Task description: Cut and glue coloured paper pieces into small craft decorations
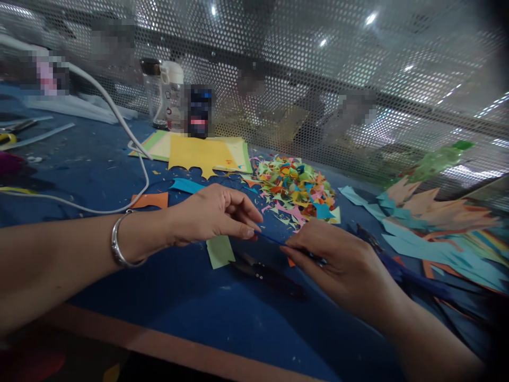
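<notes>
Between my hands a thin blue strip (270,239) is stretched; whether it is paper or wire I cannot tell. My left hand (217,213), with a silver bangle at the wrist, pinches one end between thumb and fingers. The other end is pinched by my right hand (334,254). Below them on the blue table lie small dark-handled snips (260,273). A light green paper piece (220,252) is partly behind my left hand. Close to that hand are a blue paper strip (186,185) and an orange paper piece (151,200).
Colourful paper scraps (294,183) are heaped beyond my hands. Yellow and green paper sheets (194,154) lie by a phone (199,111) and bottles (172,93). Cut paper pieces (421,233) and a green bottle (441,162) are right. A white cable (99,90) arches left. Perforated metal (270,69) backs the table.
</notes>
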`<control>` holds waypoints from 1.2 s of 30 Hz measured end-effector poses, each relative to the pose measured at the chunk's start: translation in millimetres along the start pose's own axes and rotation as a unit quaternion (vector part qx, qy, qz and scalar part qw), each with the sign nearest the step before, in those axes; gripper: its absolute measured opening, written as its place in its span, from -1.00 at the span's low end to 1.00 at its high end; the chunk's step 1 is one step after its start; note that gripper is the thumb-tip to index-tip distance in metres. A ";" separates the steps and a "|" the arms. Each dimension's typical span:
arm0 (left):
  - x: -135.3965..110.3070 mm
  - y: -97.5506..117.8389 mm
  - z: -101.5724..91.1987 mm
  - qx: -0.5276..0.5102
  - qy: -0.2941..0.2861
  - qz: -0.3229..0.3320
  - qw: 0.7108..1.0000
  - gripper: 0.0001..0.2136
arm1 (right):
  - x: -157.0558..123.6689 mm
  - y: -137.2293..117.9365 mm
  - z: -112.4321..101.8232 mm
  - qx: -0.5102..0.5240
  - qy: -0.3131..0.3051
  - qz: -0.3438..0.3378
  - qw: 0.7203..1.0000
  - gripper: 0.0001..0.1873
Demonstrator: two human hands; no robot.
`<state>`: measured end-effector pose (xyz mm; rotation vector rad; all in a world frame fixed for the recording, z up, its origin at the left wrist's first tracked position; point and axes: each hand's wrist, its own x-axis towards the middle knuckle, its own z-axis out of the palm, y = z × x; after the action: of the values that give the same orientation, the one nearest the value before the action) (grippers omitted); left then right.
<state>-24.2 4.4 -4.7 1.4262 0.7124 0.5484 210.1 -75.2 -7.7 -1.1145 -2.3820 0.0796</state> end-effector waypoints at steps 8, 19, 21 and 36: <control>-6.1 6.8 4.1 -0.012 -0.002 -0.023 1.000 -0.81 | 0.1 0.1 -0.6 0.005 -0.002 -0.015 1.000 -0.81; -5.4 2.7 3.8 0.011 0.019 -0.009 1.000 -0.80 | -0.3 1.0 0.4 -0.008 0.000 -0.017 1.000 -0.82; -5.8 3.8 4.7 0.010 0.024 -0.011 1.000 -0.78 | -0.6 0.6 0.1 -0.012 0.000 -0.017 1.000 -0.83; -5.9 6.1 4.5 0.001 0.038 -0.004 0.999 -0.80 | -0.1 -0.3 -0.3 -0.022 0.025 -0.015 0.999 -0.89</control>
<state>-24.4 -2.4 2.1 1.4106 0.7790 0.5978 210.1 -75.6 -7.4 -1.0877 -2.3667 -0.0112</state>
